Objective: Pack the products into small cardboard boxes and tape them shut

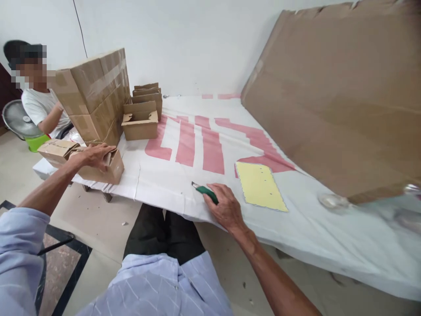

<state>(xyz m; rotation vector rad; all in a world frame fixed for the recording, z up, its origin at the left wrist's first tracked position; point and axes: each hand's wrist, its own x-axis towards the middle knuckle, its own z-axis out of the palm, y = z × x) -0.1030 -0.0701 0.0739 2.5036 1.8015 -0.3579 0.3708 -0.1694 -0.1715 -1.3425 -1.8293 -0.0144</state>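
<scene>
Green plastic shows from under the right hand (225, 206): the green-handled utility knife (206, 191) lies on the white cloth-covered tabletop (312, 232), close to its near edge and about midway along it. The fingers curl down over the back half of the handle, palm down, closed on it. The knife's long axis runs from near right to far left. Its front end points far left, away from the body and roughly toward the small brown cardboard box (107, 173). A bit of metal seems to show at the tip, though the view is too coarse to say whether the blade is out.

The left hand (95, 156) lies palm down on top of that box at the left near corner of the tabletop, fingers loosely spread, resting rather than gripping. A flatter brown carton (56, 149) sits just left of it.

As a judgement, the hold would be safest with the fingers kept behind the tip, the point turned away from the left hand, and the box pressed flat.

Farther off stand a tall stack of taped cardboard boxes (95, 96) and open small cartons (141, 125). A pale yellow rectangular sheet (260, 186) lies just right of the knife hand, and a large brown cardboard panel (335, 101) leans at the far right. Another person in a white shirt (34, 107) sits far left.
</scene>
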